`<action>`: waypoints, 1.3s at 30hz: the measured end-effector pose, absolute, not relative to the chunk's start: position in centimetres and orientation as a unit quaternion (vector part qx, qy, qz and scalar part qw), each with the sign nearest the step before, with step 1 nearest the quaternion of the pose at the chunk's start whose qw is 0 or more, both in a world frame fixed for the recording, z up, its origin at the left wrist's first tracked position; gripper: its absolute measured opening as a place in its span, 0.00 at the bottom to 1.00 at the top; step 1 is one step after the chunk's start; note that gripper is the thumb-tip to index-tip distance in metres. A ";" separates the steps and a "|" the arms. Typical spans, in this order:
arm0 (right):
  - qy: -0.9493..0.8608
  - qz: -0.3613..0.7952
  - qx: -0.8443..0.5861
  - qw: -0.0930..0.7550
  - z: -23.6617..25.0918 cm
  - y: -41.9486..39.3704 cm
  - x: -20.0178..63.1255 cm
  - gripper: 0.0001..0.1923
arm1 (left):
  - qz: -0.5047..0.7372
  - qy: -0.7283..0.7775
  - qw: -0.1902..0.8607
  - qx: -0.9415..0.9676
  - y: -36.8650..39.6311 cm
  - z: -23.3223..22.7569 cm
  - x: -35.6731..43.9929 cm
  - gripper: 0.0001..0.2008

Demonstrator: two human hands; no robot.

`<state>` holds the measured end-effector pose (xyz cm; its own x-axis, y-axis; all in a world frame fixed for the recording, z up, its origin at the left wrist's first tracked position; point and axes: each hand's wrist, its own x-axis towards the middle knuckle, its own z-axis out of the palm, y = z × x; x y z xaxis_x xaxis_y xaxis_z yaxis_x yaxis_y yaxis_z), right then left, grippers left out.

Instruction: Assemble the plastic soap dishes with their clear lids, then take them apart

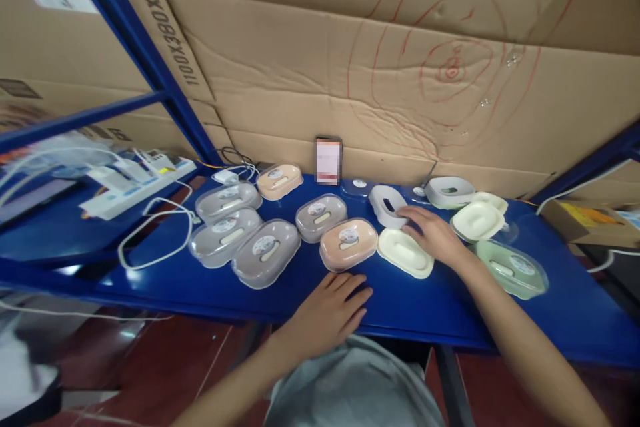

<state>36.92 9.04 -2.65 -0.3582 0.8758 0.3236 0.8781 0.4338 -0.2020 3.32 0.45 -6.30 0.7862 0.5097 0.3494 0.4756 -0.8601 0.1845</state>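
Several oval soap boxes lie on a blue shelf (210,293). My left hand (327,310) rests flat on the shelf's front edge, fingers apart, just below a peach lidded box (348,243). My right hand (434,233) lies between a cream tray (404,253) and a white slotted insert (387,205), fingertips touching the insert and the palm side touching the tray's right end. It grips nothing that I can see.
Grey lidded boxes (265,252) cluster at the left, another peach box (279,181) behind. A green box (513,268), a cream tray (477,221) and a white base (449,192) sit at the right. A phone (329,161) leans on the cardboard wall. A power strip (140,183) and cables lie far left.
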 end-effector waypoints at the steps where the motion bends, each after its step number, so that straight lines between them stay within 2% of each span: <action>1: -0.818 -0.005 -0.542 0.195 -3.0 7.7 37.7 0.19 | 0.200 0.259 0.047 0.944 0.5 -6.3 3.4 0.18; 8: -0.731 -0.068 -0.638 0.231 -5.4 4.8 36.5 0.25 | 0.200 0.255 0.059 0.944 0.6 -6.2 3.4 0.17; 12: -0.715 -0.015 -0.652 0.253 -5.4 4.1 36.2 0.22 | 0.202 0.258 0.057 0.943 0.5 -6.1 3.4 0.18; 16: -0.720 0.046 -0.626 0.296 -5.9 0.1 36.3 0.18 | 0.200 0.257 0.057 0.944 0.5 -6.2 3.4 0.18; 23: -0.693 0.015 -0.638 0.335 -8.5 -6.7 33.8 0.21 | 0.215 0.269 0.035 0.938 0.2 -6.1 3.3 0.23; 26: -0.726 0.023 -0.608 0.322 -8.5 -8.1 32.8 0.20 | 0.222 0.263 0.044 0.938 0.1 -6.1 3.2 0.26; 31: -0.787 0.075 -0.557 0.255 -7.2 -9.2 32.9 0.18 | 0.227 0.244 0.062 0.941 0.3 -6.3 3.0 0.36; 39: -0.814 0.091 -0.526 0.226 -6.6 -8.2 33.8 0.18 | 0.247 0.233 0.063 0.939 0.3 -5.8 3.2 0.25</action>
